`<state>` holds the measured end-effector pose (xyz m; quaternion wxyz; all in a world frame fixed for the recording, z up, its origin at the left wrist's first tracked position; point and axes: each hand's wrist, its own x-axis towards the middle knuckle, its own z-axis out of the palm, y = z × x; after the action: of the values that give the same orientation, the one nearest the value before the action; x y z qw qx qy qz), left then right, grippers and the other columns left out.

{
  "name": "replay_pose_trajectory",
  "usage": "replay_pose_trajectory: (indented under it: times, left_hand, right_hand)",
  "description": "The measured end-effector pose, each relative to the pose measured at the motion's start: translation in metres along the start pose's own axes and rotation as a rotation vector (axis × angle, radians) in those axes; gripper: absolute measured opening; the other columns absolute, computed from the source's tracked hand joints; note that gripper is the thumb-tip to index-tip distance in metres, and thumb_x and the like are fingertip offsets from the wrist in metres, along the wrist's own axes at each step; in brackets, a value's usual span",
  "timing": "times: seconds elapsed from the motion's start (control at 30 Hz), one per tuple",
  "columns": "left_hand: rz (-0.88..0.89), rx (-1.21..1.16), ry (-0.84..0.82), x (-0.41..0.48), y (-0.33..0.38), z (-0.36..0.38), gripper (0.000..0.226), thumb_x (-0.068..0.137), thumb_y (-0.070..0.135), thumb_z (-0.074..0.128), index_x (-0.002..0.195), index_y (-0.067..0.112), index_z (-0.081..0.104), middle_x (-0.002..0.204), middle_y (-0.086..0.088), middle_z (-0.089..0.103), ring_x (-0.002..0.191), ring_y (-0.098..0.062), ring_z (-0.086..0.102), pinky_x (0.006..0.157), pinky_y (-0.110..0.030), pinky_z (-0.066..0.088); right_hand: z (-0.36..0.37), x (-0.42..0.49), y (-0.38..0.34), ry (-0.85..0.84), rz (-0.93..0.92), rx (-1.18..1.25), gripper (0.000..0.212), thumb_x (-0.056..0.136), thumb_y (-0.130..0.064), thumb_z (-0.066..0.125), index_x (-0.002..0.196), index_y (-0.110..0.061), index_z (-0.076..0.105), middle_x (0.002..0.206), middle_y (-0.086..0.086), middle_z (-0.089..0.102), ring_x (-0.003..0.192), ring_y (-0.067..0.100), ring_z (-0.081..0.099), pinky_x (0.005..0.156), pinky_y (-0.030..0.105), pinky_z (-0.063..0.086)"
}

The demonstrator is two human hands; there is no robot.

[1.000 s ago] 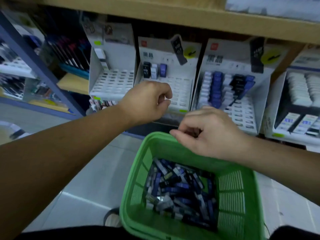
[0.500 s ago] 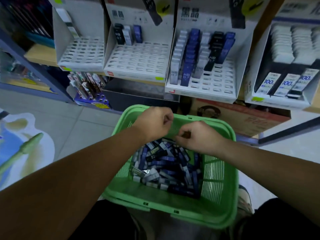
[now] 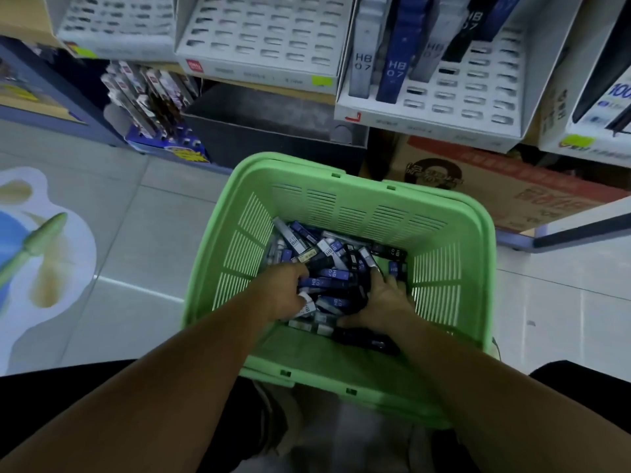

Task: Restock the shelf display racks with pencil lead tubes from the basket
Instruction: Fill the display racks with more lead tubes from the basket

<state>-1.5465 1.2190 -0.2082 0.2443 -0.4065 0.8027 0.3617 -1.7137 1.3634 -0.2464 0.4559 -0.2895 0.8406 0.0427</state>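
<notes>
- Pencil lead tubes (image 3: 327, 285): loose heap at bottom of green basket (image 3: 341, 203), slim hard plastic, blue/black/grey.
- Both hands dropped from rim level into heap; new pick starting.
- Left hand (image 3: 283, 295) fingers curled among tubes; right hand (image 3: 382, 302) spread on them; firm hold unclear.
- Display rack (image 3: 457, 97) above basket, slotted white, mostly vacant.

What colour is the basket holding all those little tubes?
Light green, a slotted plastic basket; the head camera shows it clearly.
</notes>
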Motion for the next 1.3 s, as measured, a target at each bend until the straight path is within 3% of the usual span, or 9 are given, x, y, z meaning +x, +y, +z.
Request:
replay_pose_trajectory:
  times: [0.1, 0.2, 0.33, 0.53, 0.7, 0.8, 1.03, 1.2, 1.3]
  left_hand:
    - [-0.036, -0.058, -0.025, -0.002, -0.010, 0.003, 0.060, 0.086, 0.014, 0.080, 0.141, 0.019, 0.055, 0.132, -0.008, 0.066, 0.105, -0.021, 0.067, 0.092, -0.032, 0.056]
    - [-0.055, -0.092, -0.027, 0.002, -0.013, 0.004, 0.063, 0.085, 0.013, 0.080, 0.142, 0.021, 0.054, 0.132, -0.009, 0.065, 0.103, -0.022, 0.068, 0.093, -0.037, 0.059]
    - [-0.032, -0.033, -0.016, 0.009, -0.013, 0.007, 0.066, 0.085, 0.018, 0.081, 0.145, 0.019, 0.052, 0.136, -0.009, 0.063, 0.112, -0.024, 0.065, 0.096, -0.036, 0.056]
    - [0.007, 0.178, 0.100, 0.032, -0.006, 0.011, 0.090, 0.073, 0.047, 0.085, 0.146, 0.016, 0.044, 0.140, -0.011, 0.051, 0.127, -0.032, 0.052, 0.103, -0.046, 0.050]
    - [-0.091, 0.162, 0.188, 0.054, 0.007, 0.018, 0.119, 0.066, 0.065, 0.085, 0.157, 0.020, 0.023, 0.154, -0.014, 0.032, 0.145, -0.037, 0.028, 0.116, -0.050, 0.037]
    - [-0.160, 0.131, 0.241, 0.062, 0.012, 0.025, 0.127, 0.063, 0.073, 0.082, 0.159, 0.023, 0.015, 0.158, -0.018, 0.028, 0.147, -0.037, 0.026, 0.118, -0.048, 0.029]
    - [-0.171, 0.106, 0.241, 0.071, 0.018, 0.030, 0.106, 0.062, 0.068, 0.083, 0.143, 0.024, 0.031, 0.146, -0.016, 0.044, 0.137, -0.037, 0.037, 0.111, -0.050, 0.033]
    - [-0.147, 0.099, 0.177, 0.076, 0.017, 0.029, 0.092, 0.071, 0.051, 0.085, 0.140, 0.022, 0.031, 0.141, -0.017, 0.050, 0.131, -0.039, 0.047, 0.103, -0.049, 0.046]
    - [-0.152, 0.081, 0.139, 0.075, 0.018, 0.030, 0.085, 0.075, 0.045, 0.084, 0.137, 0.021, 0.032, 0.133, -0.016, 0.056, 0.121, -0.039, 0.057, 0.096, -0.050, 0.053]
  right_hand:
    - [0.006, 0.002, -0.005, 0.080, -0.057, -0.090, 0.138, 0.053, -0.066, 0.092, 0.157, -0.021, 0.014, 0.158, 0.009, 0.035, 0.148, 0.033, 0.030, 0.123, 0.058, 0.018]
    - [0.008, 0.010, -0.003, 0.112, -0.066, -0.067, 0.119, 0.057, -0.061, 0.092, 0.150, -0.025, 0.026, 0.147, 0.007, 0.050, 0.137, 0.033, 0.046, 0.118, 0.054, 0.031]
    - [-0.002, 0.018, -0.001, 0.044, -0.021, 0.279, 0.092, 0.068, -0.032, 0.096, 0.142, -0.020, 0.042, 0.129, 0.005, 0.063, 0.114, 0.028, 0.063, 0.094, 0.038, 0.054]
    - [-0.013, 0.024, -0.010, -0.057, -0.044, 0.439, 0.044, 0.091, -0.022, 0.077, 0.130, -0.012, 0.060, 0.090, -0.001, 0.063, 0.079, 0.017, 0.060, 0.057, 0.022, 0.043]
    - [-0.031, 0.020, -0.019, 0.000, -0.027, 0.570, 0.028, 0.101, -0.019, 0.062, 0.128, -0.016, 0.057, 0.107, 0.009, 0.065, 0.089, 0.023, 0.061, 0.075, 0.030, 0.047]
    - [-0.040, 0.010, -0.019, -0.029, 0.007, 0.776, 0.022, 0.102, -0.012, 0.058, 0.124, -0.018, 0.058, 0.105, 0.008, 0.066, 0.080, 0.021, 0.062, 0.067, 0.030, 0.051]
    - [-0.050, -0.004, -0.026, -0.247, 0.052, 1.286, 0.025, 0.098, 0.012, 0.049, 0.115, -0.002, 0.060, 0.080, 0.014, 0.057, 0.064, 0.025, 0.057, 0.062, 0.040, 0.052]
    - [-0.057, -0.014, -0.017, -0.282, 0.079, 1.326, 0.022, 0.096, 0.012, 0.047, 0.101, -0.009, 0.051, 0.078, 0.014, 0.054, 0.061, 0.025, 0.055, 0.060, 0.040, 0.050]
    - [-0.056, -0.016, -0.011, -0.218, 0.048, 1.063, 0.014, 0.096, 0.002, 0.055, 0.102, -0.010, 0.051, 0.080, 0.016, 0.056, 0.061, 0.026, 0.054, 0.057, 0.038, 0.049]
